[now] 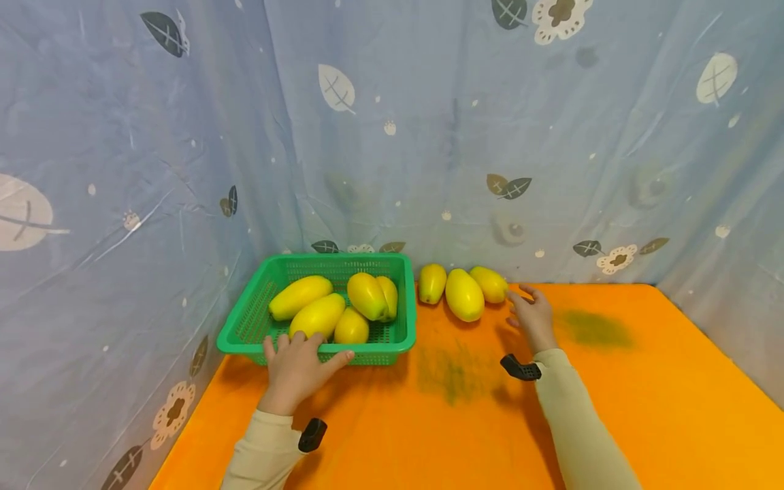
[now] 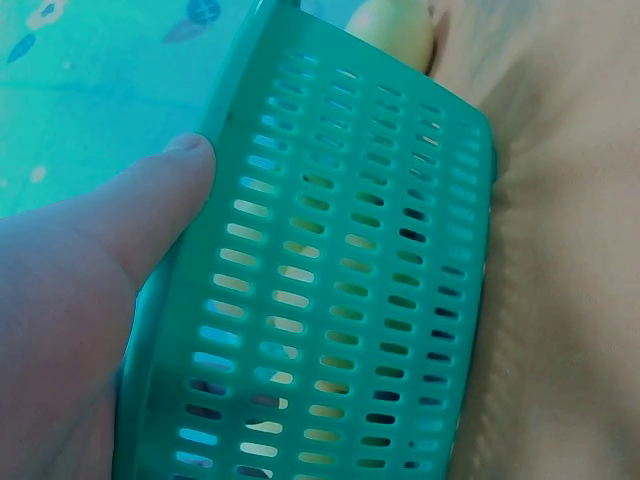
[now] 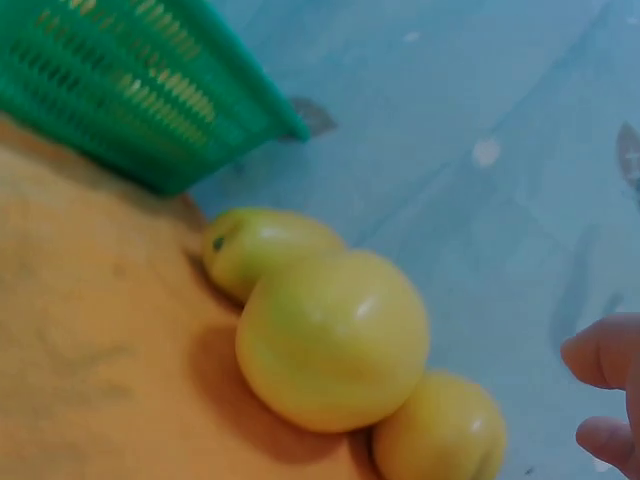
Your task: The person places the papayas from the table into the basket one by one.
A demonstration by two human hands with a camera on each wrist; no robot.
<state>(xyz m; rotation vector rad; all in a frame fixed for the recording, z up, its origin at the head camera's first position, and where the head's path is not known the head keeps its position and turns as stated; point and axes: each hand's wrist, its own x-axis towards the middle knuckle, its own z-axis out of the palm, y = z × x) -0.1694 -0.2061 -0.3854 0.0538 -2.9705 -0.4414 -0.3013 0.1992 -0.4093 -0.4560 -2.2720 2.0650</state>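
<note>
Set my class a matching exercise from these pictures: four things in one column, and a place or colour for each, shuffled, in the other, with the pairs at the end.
Column A
1. Left hand
2. Right hand
3. Basket
4. Tabletop

Column B
a. Orange, with darker patches
b. Near the loose yellow fruits
c. Green
d. On the basket's near rim

Right pairs: 1-d, 2-b, 3-c, 4-a

You're rocking plain pale beige sleeves (image 1: 582, 422), long ones, with a stubby black gadget (image 1: 312, 435) off each, tiny dots on the right one.
</note>
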